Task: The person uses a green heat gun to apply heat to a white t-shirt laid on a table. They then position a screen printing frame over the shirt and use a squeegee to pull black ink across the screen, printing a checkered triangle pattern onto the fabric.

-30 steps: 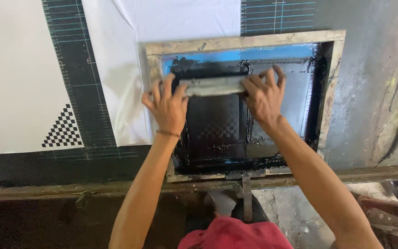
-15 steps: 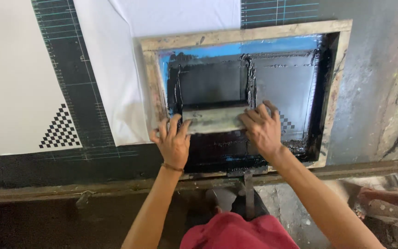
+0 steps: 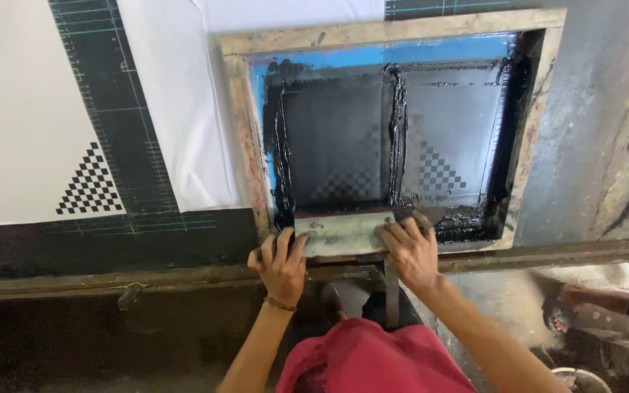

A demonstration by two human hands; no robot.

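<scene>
Worn wood frame [image 3: 245, 138], glossy wet ink [image 3: 467, 218]

white fabric [image 3: 183, 109] | checkered triangle print [image 3: 90, 182] (left) | black ruled mat [image 3: 121, 109]

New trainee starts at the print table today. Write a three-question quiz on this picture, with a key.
1. True or false: both hands grip the squeegee.
2. Where in the wooden screen frame is the squeegee? A) far edge B) near edge C) left side
3. What pattern shows on the white cloth left of the frame?

Key:
1. True: left hand and right hand hold its two ends.
2. B
3. A black checkered triangle.
</scene>
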